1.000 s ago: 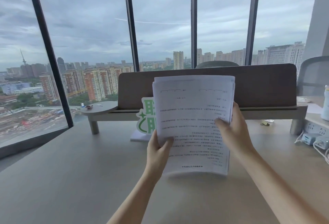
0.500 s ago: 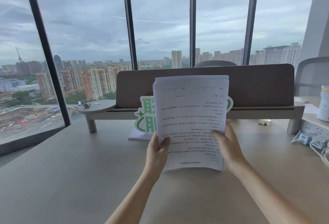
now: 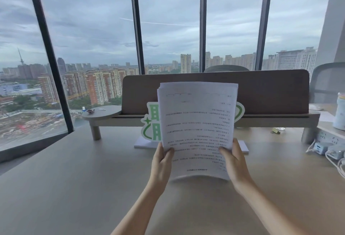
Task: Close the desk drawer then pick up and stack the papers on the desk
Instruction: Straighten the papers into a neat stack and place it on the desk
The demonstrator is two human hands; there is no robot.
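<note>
Both hands, left hand (image 3: pixel 162 162) and right hand (image 3: pixel 235 162), pinch the paper stack (image 3: pixel 197 128) upright, thumbs in front; I'd tap its bottom edge on the desk (image 3: pixel 78 175) to square it.

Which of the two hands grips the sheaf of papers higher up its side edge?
The right hand: it sits slightly higher on the papers than the left hand.
</note>
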